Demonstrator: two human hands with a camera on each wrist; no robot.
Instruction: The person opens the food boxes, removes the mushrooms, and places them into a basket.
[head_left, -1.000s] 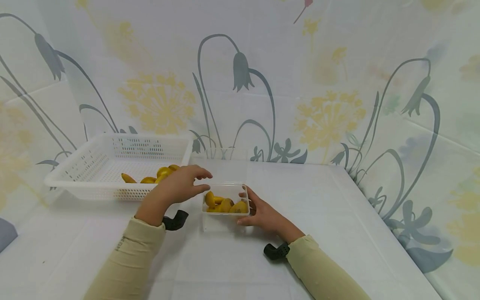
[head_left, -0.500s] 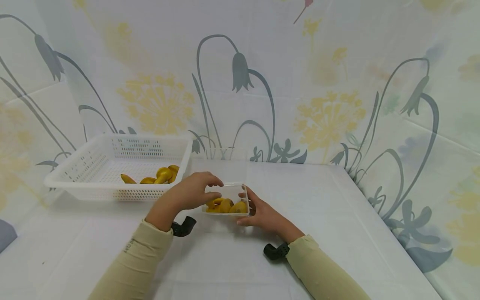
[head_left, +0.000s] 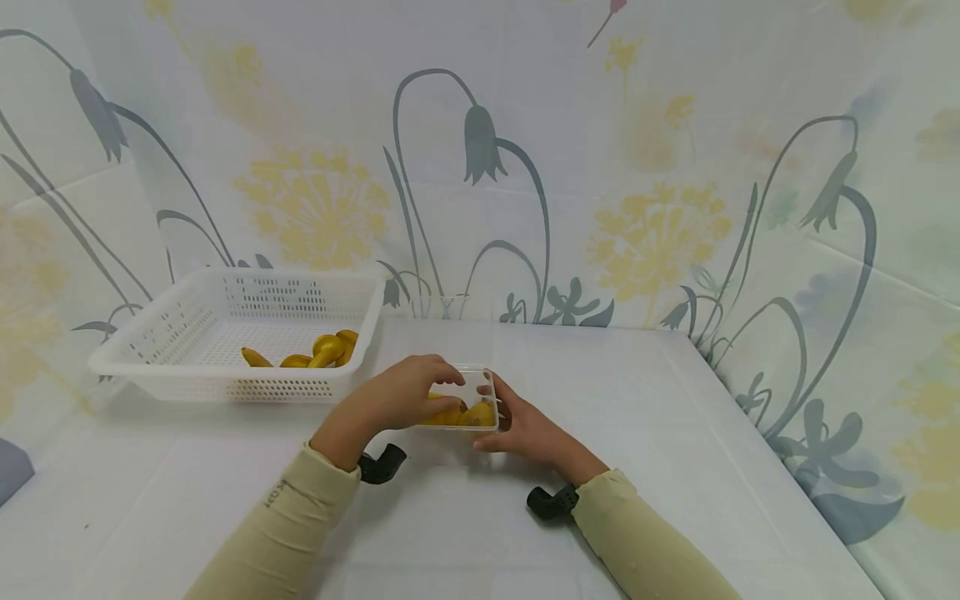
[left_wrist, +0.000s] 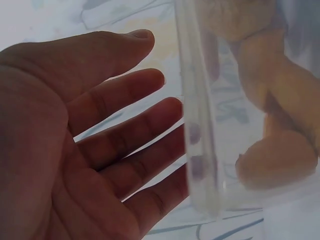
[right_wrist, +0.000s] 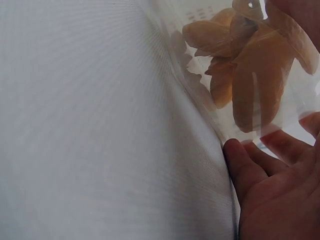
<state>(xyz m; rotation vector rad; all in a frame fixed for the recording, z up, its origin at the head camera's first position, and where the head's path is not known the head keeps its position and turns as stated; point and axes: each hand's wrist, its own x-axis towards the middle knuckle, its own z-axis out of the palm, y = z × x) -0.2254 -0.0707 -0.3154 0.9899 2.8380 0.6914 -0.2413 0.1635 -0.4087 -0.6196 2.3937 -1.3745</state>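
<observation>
Head view: I'm seeing a small clear box (head_left: 471, 400) sitting on the desk (head_left: 675, 467), just right of a white basket (head_left: 225, 333). Yellow pieces (head_left: 480, 412) are lying inside the box, and more yellow pieces (head_left: 326, 350) are lying in the basket. The left hand (head_left: 397, 398) is reaching over the box's left side, fingers curving down over its rim and onto the contents; I cannot tell whether it is pinching a piece. The right hand (head_left: 525, 429) is bracing the box's right wall, thumb on the near corner. The two hands are sitting close together, with only the box between them.

Left wrist view: the left hand (left_wrist: 75, 150) is showing its palm, fingers (left_wrist: 145, 120) relaxed and slightly spread, lying just beside the box wall (left_wrist: 197, 125). Yellow pieces (left_wrist: 280, 100) are showing blurred through the plastic.

Right wrist view: the right hand (right_wrist: 272, 195) is touching the box (right_wrist: 210, 100) at its lower edge, fingers loosely bent against it. Yellow pieces (right_wrist: 250, 75) are showing through the clear wall, over the white desk (right_wrist: 90, 125).
</observation>
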